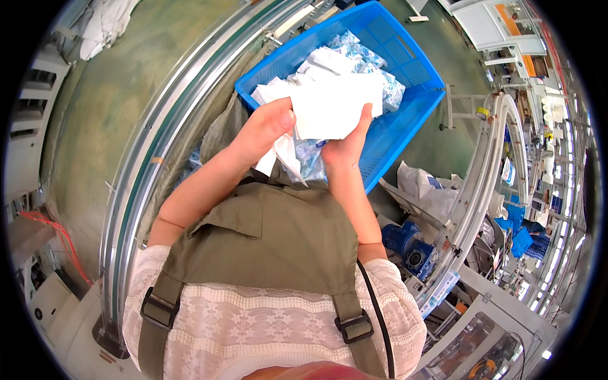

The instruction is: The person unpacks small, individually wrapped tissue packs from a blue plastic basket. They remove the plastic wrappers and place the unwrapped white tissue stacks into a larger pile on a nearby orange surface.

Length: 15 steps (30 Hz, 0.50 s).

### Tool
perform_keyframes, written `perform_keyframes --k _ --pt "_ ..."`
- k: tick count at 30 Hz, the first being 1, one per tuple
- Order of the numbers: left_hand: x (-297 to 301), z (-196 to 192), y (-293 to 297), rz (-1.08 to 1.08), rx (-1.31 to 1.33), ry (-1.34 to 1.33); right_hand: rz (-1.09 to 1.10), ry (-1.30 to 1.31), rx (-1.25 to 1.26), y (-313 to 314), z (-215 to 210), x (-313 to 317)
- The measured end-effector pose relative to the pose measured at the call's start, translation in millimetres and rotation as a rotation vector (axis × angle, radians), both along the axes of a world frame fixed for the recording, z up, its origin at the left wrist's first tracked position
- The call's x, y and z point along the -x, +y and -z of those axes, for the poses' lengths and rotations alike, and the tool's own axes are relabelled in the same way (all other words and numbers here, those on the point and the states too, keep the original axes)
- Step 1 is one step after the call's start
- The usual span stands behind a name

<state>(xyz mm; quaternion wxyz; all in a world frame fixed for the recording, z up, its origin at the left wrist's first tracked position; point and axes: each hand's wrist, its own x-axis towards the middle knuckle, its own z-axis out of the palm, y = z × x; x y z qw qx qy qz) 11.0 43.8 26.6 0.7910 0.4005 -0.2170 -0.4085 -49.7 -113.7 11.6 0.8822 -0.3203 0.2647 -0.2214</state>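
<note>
Between my two hands is a wad of white folded tissue-like sheets (pixel 335 106), held up over a blue plastic crate. My left hand (pixel 271 126) grips its left side with the thumb on top. At the lower right edge my right hand (pixel 347 147) holds it, thumb along the side and the other fingers mostly hidden underneath. Loose white sheets (pixel 283 156) hang down below my left hand. Inside the crate (pixel 405 136) lie more crumpled white sheets (pixel 326 61) and several blue-and-white patterned plastic packs (pixel 391 92).
A curved metal conveyor rail (pixel 136 155) runs along my left. On the right stand another rail (pixel 472 190), a blue motor (pixel 411 247) and a white sack (pixel 427 190). Grey-brown cloth (pixel 221 130) hangs beside the crate. Red cables (pixel 60 231) lie at the far left.
</note>
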Motion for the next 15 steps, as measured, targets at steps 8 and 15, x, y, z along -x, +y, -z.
perform_keyframes --k 8,15 --pt "0.9 50.0 -0.7 -0.110 -0.067 0.362 0.137 -0.008 1.127 20.3 9.0 6.6" --pt "-11.6 94.8 14.8 0.078 0.298 0.556 0.084 -0.074 1.504 36.6 -6.9 9.5"
